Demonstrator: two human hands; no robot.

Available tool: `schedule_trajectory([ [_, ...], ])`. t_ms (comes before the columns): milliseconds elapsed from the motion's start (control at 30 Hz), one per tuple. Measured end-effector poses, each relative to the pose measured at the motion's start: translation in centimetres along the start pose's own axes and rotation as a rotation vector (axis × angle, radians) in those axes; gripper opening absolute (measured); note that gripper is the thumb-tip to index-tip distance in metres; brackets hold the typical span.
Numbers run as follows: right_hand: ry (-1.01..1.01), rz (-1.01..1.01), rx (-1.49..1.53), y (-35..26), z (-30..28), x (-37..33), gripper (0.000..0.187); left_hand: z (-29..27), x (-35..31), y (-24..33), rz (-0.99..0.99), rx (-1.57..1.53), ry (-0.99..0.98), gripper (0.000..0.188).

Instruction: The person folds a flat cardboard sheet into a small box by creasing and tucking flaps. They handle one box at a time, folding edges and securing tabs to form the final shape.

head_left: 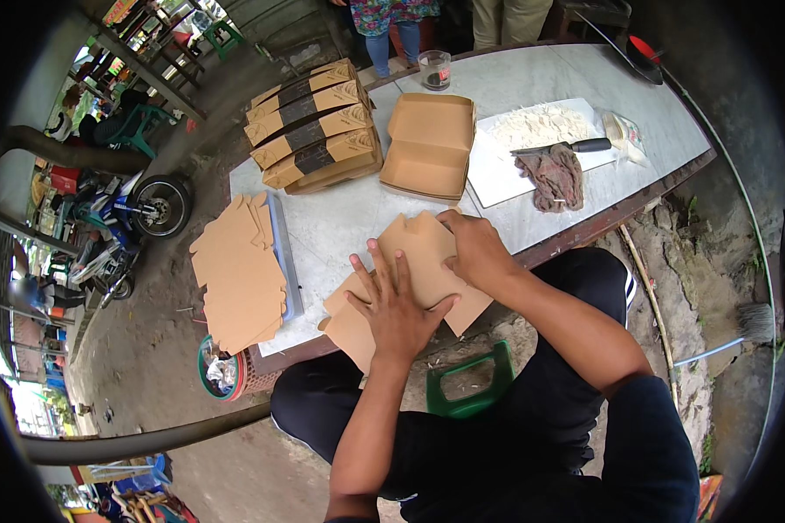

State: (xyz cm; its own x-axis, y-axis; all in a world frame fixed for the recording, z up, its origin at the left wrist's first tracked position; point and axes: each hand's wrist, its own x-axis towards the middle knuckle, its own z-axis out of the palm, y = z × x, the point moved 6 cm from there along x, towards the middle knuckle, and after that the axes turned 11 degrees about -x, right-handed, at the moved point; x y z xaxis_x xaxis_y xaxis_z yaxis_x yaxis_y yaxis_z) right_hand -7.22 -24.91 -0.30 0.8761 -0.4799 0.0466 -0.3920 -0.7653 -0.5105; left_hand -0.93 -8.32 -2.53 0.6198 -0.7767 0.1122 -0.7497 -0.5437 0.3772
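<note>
A flat brown cardboard box blank (pixel 423 261) lies at the table's near edge, partly overhanging it. My left hand (pixel 397 305) rests on the blank with its fingers spread. At the blank's far right edge, my right hand (pixel 480 253) grips the cardboard between thumb and fingers. Beyond it stands an open folded cardboard box (pixel 427 144), its lid tipped back. Several closed boxes with dark bands (pixel 314 126) are stacked to the left of that. A pile of flat box blanks (pixel 240 275) lies at the table's left end, on a bluish tray (pixel 283 253).
A white board (pixel 497 179) bears white shreds (pixel 541 126), a knife (pixel 584 146) and a brown cloth (pixel 556 179). A glass of dark drink (pixel 434 71) stands at the far edge. Below are a green stool (pixel 471 383) and a waste basket (pixel 222 370). Two people stand behind the table.
</note>
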Motion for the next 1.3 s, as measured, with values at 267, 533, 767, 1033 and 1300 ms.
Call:
schedule_trajectory([
  [267, -0.13, -0.151, 0.097, -2.7, -0.4, -3.8, 0.108, -0.2, 1.1, -0.4, 0.088, 0.006, 0.001, 0.133],
  [533, -0.058, -0.252, 0.15, -3.1, 0.6, -5.2, 0.106, 0.8, 2.0, -2.1, 0.174, -0.267, -0.051, 0.1],
  [767, -0.129, -0.271, 0.145, -3.7, 0.7, -5.5, 0.103, 1.0, 1.9, -1.5, 0.189, -0.277, -0.005, 0.056],
  [1033, -0.083, -0.381, -0.016, -4.0, 2.3, -6.4, 0.109, 0.2, 4.3, -2.8, 0.087, -0.417, 0.121, 0.032],
  [1300, -0.136, -0.268, -0.121, -5.4, 3.5, -6.4, 0.115, 0.4, 5.8, -4.9, -0.017, -0.681, 0.213, 0.032],
])
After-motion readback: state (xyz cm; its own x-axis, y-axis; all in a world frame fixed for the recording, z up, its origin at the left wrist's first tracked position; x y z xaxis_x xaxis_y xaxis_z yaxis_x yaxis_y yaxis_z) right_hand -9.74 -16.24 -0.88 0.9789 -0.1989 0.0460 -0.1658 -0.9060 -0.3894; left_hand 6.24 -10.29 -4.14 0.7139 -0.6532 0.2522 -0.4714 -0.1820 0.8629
